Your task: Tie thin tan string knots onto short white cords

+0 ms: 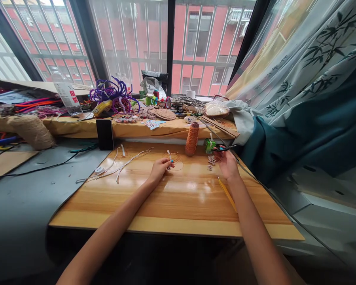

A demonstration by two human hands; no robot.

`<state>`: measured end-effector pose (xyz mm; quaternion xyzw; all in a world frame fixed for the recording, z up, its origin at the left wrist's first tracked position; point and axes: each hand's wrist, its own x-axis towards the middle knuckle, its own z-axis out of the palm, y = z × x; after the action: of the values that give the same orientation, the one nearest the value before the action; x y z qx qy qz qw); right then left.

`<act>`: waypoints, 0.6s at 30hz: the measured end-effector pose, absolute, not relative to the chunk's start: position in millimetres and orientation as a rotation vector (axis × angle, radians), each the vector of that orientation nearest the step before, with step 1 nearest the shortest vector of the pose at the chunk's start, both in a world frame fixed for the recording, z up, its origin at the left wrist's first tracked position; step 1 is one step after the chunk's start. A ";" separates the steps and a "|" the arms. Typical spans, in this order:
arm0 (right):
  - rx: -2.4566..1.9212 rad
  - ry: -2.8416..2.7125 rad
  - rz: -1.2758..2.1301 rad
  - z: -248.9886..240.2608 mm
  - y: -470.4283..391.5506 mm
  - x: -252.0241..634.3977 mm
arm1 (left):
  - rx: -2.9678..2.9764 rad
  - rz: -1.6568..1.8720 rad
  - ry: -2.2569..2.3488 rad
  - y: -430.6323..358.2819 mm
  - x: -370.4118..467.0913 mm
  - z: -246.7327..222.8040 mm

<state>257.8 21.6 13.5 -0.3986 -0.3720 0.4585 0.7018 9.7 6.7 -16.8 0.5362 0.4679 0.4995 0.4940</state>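
My left hand (159, 169) is closed in a pinch on a small white strip (169, 152) that stands up past the fingertips. Thin orange thread (180, 162) loops out beside it over the wooden board. At the right, my right hand (229, 165) has its fingers around black-handled scissors (225, 147), partly hidden by the fingers. A small green box (209, 145) stands just left of them. Small pale pieces (210, 161) lie in a cluster near that hand. An orange thread spool (192, 139) stands upright between my hands.
White cords (124, 164) lie on the board's left, near a leaning black phone (105, 134). A yellow pencil-like stick (227, 194) lies by my right forearm. The cluttered ledge (172, 128) runs behind, with a twine roll (32, 130) at left. A dark cable (255, 180) crosses the right side.
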 end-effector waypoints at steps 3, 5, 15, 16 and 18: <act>-0.813 -0.895 1.082 18.3 16.9 249.3 | 1.266 1.189 1.092 9.0 10.9 -20.0; -0.779 -1.015 1.158 19.8 11.0 236.6 | 1.228 1.176 1.057 10.0 12.0 -21.9; -1.098 -1.666 1.454 -3.8 -14.0 173.9 | 1.281 1.251 1.066 5.3 13.4 -18.3; -1.129 -1.666 1.455 -5.1 -13.9 172.7 | 1.310 1.259 1.067 4.5 13.5 -17.7; -1.167 -1.651 1.462 -6.4 -13.4 171.3 | 1.364 1.275 1.067 2.8 14.2 -16.5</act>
<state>171.3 -13.4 -6.4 -0.4436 -0.6275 0.5555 0.3177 14.2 2.8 -16.5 0.5578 0.4365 0.5216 0.4756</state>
